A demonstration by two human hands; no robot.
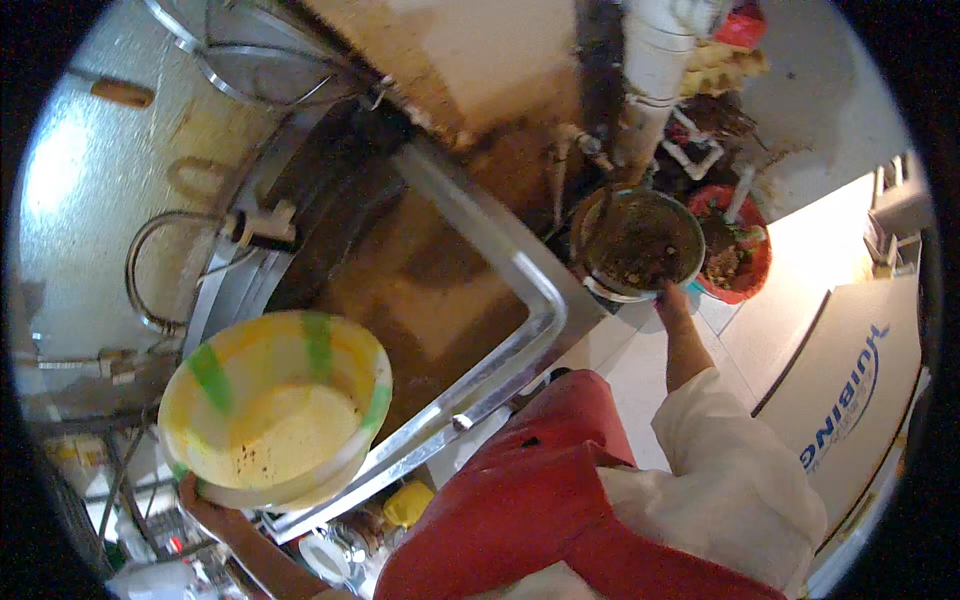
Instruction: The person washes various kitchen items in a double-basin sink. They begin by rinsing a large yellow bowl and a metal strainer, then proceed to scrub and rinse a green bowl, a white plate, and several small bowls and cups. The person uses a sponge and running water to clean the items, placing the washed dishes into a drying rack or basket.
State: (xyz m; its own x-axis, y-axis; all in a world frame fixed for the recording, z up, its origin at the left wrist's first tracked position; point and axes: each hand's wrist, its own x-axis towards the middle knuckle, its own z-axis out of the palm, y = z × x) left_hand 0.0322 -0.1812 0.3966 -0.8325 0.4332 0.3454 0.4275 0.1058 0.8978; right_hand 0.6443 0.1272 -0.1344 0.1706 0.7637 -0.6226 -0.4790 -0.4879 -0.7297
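Observation:
My left hand grips the lower rim of a yellowish plastic basin with green stripes. The basin tilts so that its inside faces me, and a few dark specks stick to its bottom. Out to the right, my right hand holds the near rim of a round pail. Dark, wet-looking residue covers the pail's inside; I cannot tell what it is. Right beside the pail stands a red plastic bucket with scraps in it.
A steel-rimmed unit with a brown-stained surface stands before me. At its back are a tap and a flexible hose. White pipes rise behind the pail. A printed panel stands at right; jars lie below left.

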